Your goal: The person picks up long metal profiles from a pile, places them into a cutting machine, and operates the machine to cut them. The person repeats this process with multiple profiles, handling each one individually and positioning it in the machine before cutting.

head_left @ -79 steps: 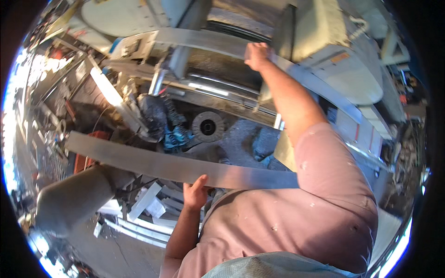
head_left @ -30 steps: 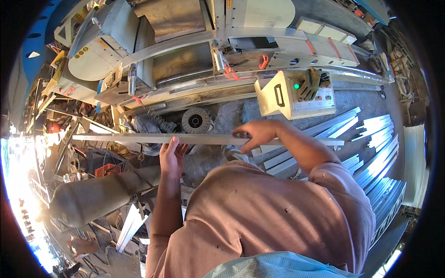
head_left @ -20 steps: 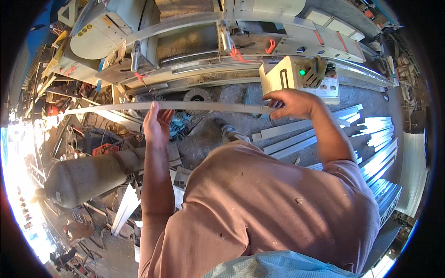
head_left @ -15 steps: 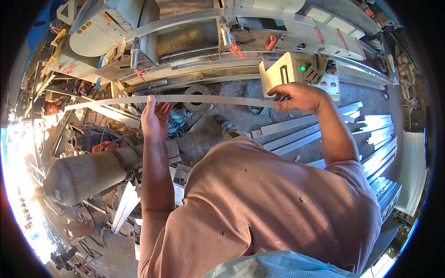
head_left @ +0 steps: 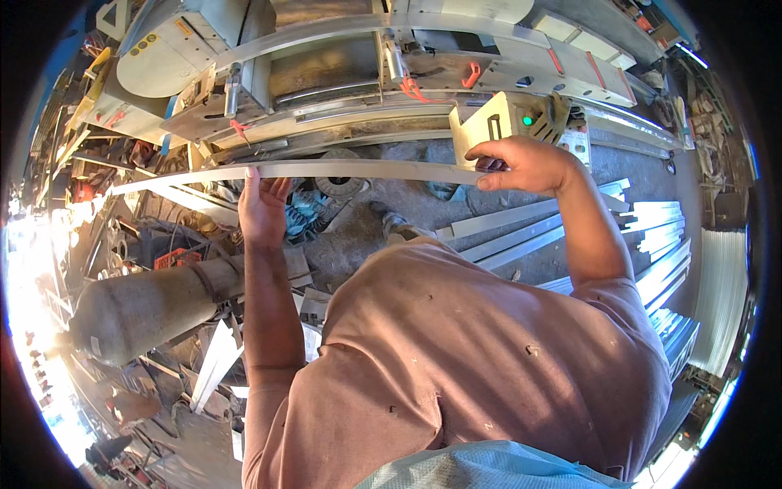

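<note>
1. A long flat metal strip was held level in front of the grey machine, spanning both hands.
2. The strip's right end was gripped by the right hand, fingers curled over it, beside the beige control box.
3. The strip was supported from below by the left hand, fingers open and extended against it.
4. Stacked metal profiles were lying to the right, a grey cylinder lower left.
</note>
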The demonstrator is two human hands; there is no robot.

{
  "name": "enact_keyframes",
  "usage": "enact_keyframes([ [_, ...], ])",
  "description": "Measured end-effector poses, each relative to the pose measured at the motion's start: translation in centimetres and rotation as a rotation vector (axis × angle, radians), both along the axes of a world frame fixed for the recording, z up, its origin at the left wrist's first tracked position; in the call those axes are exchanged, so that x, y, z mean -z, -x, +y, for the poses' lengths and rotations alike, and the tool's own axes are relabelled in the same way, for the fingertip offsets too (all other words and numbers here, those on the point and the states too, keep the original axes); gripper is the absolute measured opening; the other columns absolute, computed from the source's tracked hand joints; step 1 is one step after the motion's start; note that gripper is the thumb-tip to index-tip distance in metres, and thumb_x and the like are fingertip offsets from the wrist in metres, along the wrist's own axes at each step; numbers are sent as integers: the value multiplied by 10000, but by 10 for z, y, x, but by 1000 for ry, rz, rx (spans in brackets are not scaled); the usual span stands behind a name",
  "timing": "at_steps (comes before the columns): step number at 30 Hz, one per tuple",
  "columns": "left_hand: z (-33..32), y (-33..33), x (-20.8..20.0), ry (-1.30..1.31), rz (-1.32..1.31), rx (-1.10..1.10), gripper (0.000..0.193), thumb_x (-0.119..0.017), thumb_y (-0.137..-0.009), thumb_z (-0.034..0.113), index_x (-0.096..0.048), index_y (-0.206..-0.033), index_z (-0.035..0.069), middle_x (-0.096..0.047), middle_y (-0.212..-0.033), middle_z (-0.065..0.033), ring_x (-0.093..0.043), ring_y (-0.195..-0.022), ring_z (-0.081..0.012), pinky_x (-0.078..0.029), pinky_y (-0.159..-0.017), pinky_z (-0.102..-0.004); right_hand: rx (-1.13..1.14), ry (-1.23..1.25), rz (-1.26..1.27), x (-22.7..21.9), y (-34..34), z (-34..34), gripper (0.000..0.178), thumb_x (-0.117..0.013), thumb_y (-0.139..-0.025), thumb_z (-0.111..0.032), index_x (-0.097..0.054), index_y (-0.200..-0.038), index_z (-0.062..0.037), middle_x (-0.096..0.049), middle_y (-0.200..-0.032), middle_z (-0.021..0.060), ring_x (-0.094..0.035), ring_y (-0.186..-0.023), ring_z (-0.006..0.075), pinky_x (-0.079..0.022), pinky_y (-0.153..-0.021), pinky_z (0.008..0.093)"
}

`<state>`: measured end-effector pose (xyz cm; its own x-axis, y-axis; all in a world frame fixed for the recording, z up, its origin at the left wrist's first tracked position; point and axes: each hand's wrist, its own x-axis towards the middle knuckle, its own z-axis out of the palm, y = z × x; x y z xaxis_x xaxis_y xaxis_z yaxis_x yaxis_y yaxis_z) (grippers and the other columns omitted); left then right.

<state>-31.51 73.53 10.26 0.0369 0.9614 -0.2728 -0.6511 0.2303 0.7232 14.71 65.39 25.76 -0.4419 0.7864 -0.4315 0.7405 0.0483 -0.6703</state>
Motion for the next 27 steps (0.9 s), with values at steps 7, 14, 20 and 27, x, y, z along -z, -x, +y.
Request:
enact_keyframes([
  [7, -4, -2, 9, -132, -157, 6, 308, -556, -1100, 291, -613, -1285, 52, -705, -1252, -115, -701, -1145, -275, -584, -980, -423, -29, -86, -216, 2, 39, 13, 700, -740, -912, -586, -681, -1233, 33, -742, -1069, 234, -728, -1003, 355, -559, -881, 428],
  [14, -5, -16, 14, -167, -160, 41, 266, -600, -1070, 238, -615, -1259, 52, -716, -1211, -108, -693, -1134, -262, -548, -999, -446, -58, -138, -237, 8, 72, 34, 596, -717, -947, -543, -711, -1104, 31, -748, -987, 230, -739, -940, 323, -556, -830, 420],
  [20, -5, -40, 6, -152, -153, 13, 376, -666, -1031, 224, -567, -1344, 40, -676, -1289, -101, -673, -1165, -252, -540, -1020, -439, 32, -83, -69, 21, 65, 49, 625, -798, -913, -399, -636, -1330, 37, -725, -1129, 179, -695, -1036, 244, -540, -929, 379],
  [27, 10, -55, 9, -193, -199, 71, 452, -738, -987, 211, -557, -1364, 40, -659, -1314, -108, -641, -1219, -251, -510, -1073, -449, 151, 76, 51, 15, 44, 61, 693, -823, -801, -227, -602, -1392, 59, -699, -1200, 105, -648, -1043, 178, -520, -953, 342],
])
